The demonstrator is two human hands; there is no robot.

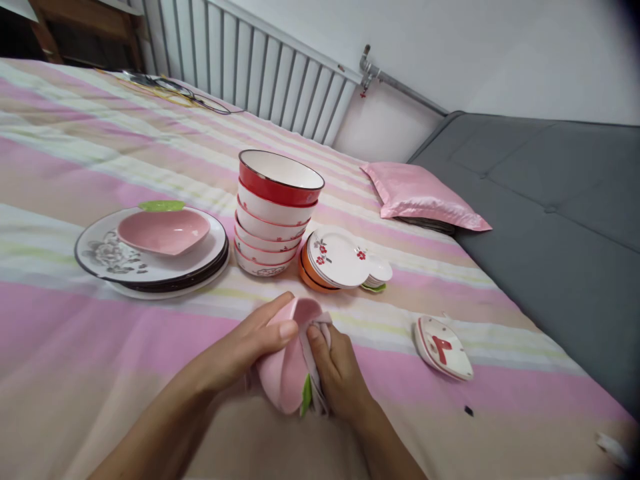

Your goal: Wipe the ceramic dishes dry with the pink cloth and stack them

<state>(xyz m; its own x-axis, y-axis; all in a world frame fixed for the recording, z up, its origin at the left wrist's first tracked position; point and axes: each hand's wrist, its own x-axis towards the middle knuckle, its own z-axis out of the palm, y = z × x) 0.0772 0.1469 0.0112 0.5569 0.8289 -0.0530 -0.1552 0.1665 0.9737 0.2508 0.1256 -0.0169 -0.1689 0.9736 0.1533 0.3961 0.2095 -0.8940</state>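
This looks like a bedroom in a home. A bed under a sheet (280, 447) striped in pink, cream, white and pale green fills most of the view, with a padded grey headboard (540, 193) at the right and a shiny pink pillow (425, 195) lying against it. Behind, a white ribbed radiator (260, 70) with a pipe (413, 91) stands along a plain, pale wall (480, 53), and part of some wooden furniture (90, 30) shows in the far left corner. Household bowls (273, 230) stand stacked on the bed.
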